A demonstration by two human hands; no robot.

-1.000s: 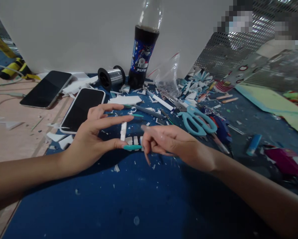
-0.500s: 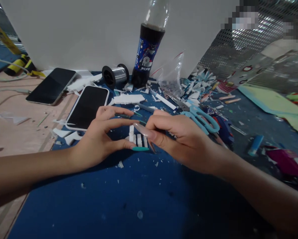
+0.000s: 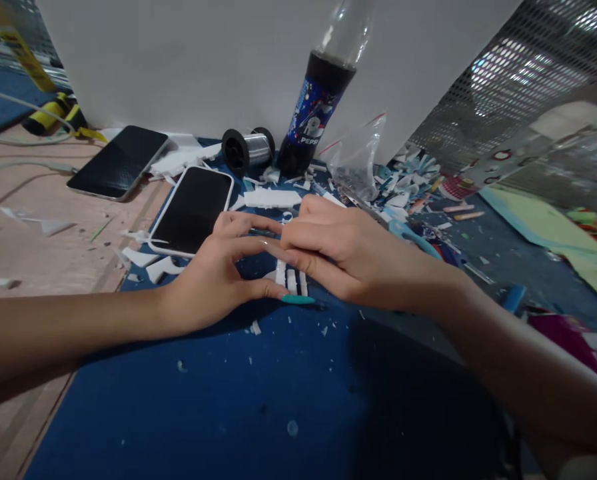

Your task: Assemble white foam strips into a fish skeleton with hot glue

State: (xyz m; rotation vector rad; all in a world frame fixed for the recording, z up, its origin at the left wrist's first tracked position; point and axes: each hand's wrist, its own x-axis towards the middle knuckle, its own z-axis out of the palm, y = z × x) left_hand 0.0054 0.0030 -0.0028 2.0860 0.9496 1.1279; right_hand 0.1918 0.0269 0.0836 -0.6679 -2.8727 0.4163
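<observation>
the left hand (image 3: 213,280) is spread in a loose arch at the middle of the frame. its thumb lies flat on the blue mat (image 3: 278,400), with the teal thumbnail (image 3: 297,299) just below a short row of white strips (image 3: 291,279), and its index finger reaches over them without closing on anything. the right hand (image 3: 348,257) comes in from the right with its fingers curled close together. their tips meet the left index finger right above the strips. whether they pinch a piece between them cannot be told, since the knuckles hide the fingertips.

the strips lie side by side on the mat, upright in the picture, directly under the two hands. the flat thumb looks placed as a stop along their lower ends, probably to keep the row even while the other fingers work from above.

white crumbs and offcuts are scattered over the mat around them. a phone (image 3: 193,210) lies face up just left of centre, and a second phone (image 3: 121,161) lies further to the upper left on the pale tabletop. behind the hands are a larger white cut piece (image 3: 271,198), a wire spool (image 3: 247,150), a cola bottle (image 3: 318,113) and a clear plastic bag (image 3: 356,160), all standing against a white board (image 3: 228,67). a teal scissors handle (image 3: 413,237) shows just past the right wrist, within easy reach.
</observation>
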